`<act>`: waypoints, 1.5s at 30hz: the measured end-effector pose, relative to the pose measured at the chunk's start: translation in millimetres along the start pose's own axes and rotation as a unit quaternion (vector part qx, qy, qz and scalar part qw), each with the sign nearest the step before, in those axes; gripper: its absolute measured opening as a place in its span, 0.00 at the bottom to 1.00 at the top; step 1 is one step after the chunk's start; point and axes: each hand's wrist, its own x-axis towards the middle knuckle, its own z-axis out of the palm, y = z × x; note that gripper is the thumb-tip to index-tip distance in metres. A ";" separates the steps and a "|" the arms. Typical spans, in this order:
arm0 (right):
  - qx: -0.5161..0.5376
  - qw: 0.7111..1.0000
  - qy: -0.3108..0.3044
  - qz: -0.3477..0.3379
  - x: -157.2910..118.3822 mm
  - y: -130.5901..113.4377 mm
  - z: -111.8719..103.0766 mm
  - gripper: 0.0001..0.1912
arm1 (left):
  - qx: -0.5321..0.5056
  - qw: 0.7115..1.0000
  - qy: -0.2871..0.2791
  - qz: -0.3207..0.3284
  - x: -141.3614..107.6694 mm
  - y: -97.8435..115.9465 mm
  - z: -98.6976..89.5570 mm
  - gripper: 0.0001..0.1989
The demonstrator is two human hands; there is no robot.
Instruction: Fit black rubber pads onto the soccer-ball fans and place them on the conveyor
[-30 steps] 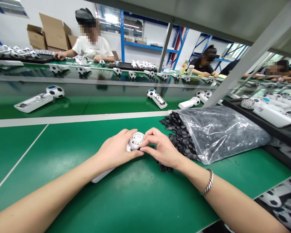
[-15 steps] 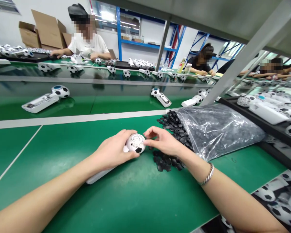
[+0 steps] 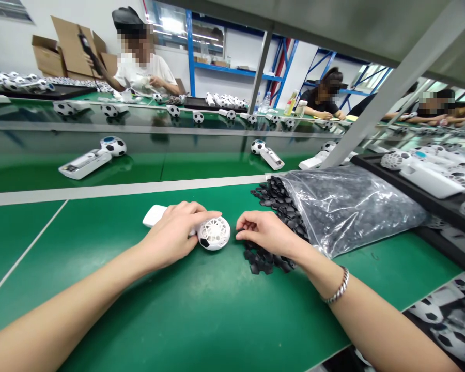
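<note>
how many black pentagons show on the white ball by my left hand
1: the black pentagon at the lower left of the white openwork ball; more may be hidden underneath.

a white wall point(image 3: 15, 46) runs behind blue metal shelving point(image 3: 232, 70) and brown cardboard boxes point(image 3: 75, 51). bright glare shows in the window point(image 3: 174, 31). a grey shelf point(image 3: 333, 20) crosses overhead; white lines cross the green tabletop point(image 3: 201, 315), one along its far edge.
</note>
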 end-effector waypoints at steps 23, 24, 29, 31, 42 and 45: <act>0.014 0.992 0.018 -0.123 2.5 -8.9 19.6 0.24 | -0.040 0.996 0.062 -0.049 -1.6 16.9 14.8 0.27; 0.021 0.994 -0.007 -0.111 1.9 -9.5 20.2 0.23 | -0.043 0.996 0.065 -0.044 -1.8 17.6 15.0 0.26; 0.046 0.995 0.010 -0.089 -2.4 -16.4 30.5 0.19 | -0.062 0.994 0.079 -0.035 -2.9 19.3 15.2 0.22; 0.047 0.995 0.018 -0.087 -1.1 -18.0 32.8 0.19 | -0.067 0.994 0.086 -0.031 -3.5 18.3 14.8 0.22; -0.301 0.936 0.081 0.166 2.3 21.2 -38.3 0.09 | -0.086 0.996 0.018 -0.008 -1.9 5.9 6.5 0.29; -0.289 0.942 0.054 0.160 3.2 24.2 -35.2 0.04 | -0.104 0.994 -0.028 -0.007 -3.5 5.0 6.7 0.29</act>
